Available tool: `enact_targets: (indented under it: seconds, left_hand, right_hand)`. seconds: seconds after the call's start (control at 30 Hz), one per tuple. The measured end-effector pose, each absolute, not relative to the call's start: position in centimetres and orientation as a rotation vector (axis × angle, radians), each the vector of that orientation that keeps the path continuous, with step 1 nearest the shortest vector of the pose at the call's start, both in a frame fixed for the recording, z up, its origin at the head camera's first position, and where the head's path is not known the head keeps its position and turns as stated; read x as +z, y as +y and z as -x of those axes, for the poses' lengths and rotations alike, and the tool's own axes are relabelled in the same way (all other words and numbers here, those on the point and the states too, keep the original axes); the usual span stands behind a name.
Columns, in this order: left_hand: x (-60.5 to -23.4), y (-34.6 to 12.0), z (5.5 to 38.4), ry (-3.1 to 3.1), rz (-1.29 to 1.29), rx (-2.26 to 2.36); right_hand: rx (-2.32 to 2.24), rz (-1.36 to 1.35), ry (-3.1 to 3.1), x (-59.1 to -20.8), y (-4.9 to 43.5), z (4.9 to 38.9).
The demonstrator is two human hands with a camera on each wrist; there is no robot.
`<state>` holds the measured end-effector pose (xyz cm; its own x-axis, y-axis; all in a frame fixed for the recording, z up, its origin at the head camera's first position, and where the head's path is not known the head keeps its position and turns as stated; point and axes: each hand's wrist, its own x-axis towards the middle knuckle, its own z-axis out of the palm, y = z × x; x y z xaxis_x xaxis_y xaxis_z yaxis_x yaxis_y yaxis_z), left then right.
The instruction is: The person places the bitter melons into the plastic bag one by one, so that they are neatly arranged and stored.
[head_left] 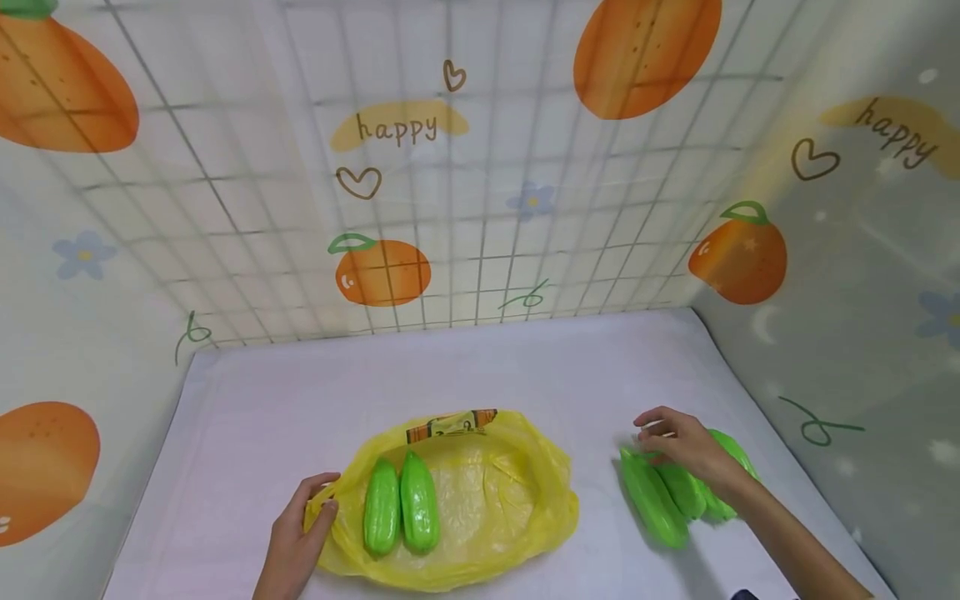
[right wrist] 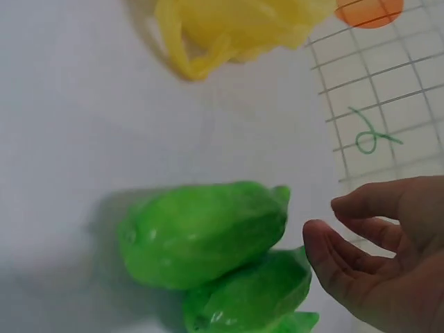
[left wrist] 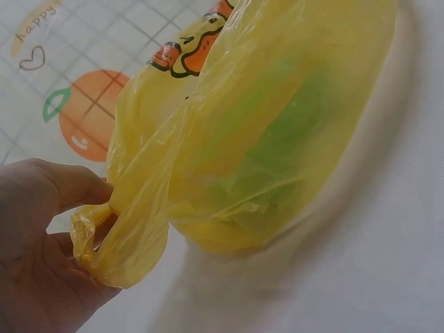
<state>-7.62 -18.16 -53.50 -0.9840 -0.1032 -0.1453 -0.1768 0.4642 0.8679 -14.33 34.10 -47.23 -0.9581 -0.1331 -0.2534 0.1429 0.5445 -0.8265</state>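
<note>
A yellow plastic bag (head_left: 517, 533) lies spread wide on the table. Inside, toward its left, two glossy green gourd-shaped vegetables (head_left: 420, 504) lie side by side. My left hand (head_left: 296, 529) grips the bag at its left end; the left wrist view has thumb and fingers around the bunched handle (left wrist: 139, 250). At the right, several more green gourd-shaped vegetables (head_left: 654, 504) lie in a row. Just over their far ends hovers my right hand (head_left: 690, 454), fingers loosely bent and holding nothing. In the right wrist view, a small gap separates its fingertips from the nearest gourd tips.
White cloth covers the table (head_left: 262, 400). Behind it stands a curtain (head_left: 480, 208) printed with oranges, hearts and grid lines, and another patterned curtain (head_left: 847, 350) rises along the right side. A dark object (head_left: 742, 595) shows at the bottom edge, too little to identify.
</note>
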Motion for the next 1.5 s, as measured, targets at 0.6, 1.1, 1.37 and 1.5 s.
enact_targets:
  seconds: [0.6,1.1,1.37,1.5]
  left_hand:
    - [-53.5,-18.2,7.6,2.641,0.25,1.564]
    - [-53.6,-18.2,7.6,2.635,0.26,1.572]
    - [-53.3,-18.2,7.6,2.629,0.259,1.566]
    - [-53.2,-18.3,7.6,2.623,0.256,1.571]
  right_hand:
    - [-0.868,0.329,2.711,-48.1,33.3,13.9]
    - [-0.634,0.455,2.823,-48.5,31.0,13.6]
    - [-0.653,0.468,2.801,-48.1,30.7,13.6]
    - [-0.665,0.467,2.801,-47.9,30.9,13.7]
